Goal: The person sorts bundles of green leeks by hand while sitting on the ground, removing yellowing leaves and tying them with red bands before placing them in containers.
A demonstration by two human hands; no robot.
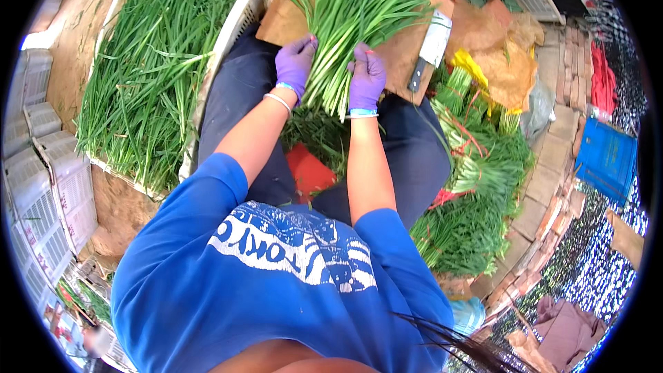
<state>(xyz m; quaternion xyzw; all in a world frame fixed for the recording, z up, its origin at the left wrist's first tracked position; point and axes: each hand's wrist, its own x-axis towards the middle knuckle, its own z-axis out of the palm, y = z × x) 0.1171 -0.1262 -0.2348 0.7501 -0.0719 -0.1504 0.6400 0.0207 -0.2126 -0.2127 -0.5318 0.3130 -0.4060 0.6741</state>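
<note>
A thick bunch of long green chives [349,34] with pale stalk ends lies over a wooden board [284,17] across my lap, its cut ends pointing toward me. At the bunch's left edge, my left hand [295,68] in a purple glove has its fingers closed. On the other side, my right hand [367,77], gloved the same way, is closed close against the stalks. A small red bit shows at the fingertips of each hand; what it is cannot be made out. Right of the bunch, a cleaver [433,45] with a black handle rests on the board.
To my left stands a large white crate [231,31] heaped with loose chives [148,83]. Bundles tied with red bands [476,173] are piled at my right. Stacked white crates [65,179] stand at far left, a blue crate [606,160] at far right. Brown paper [507,62] lies beyond the cleaver.
</note>
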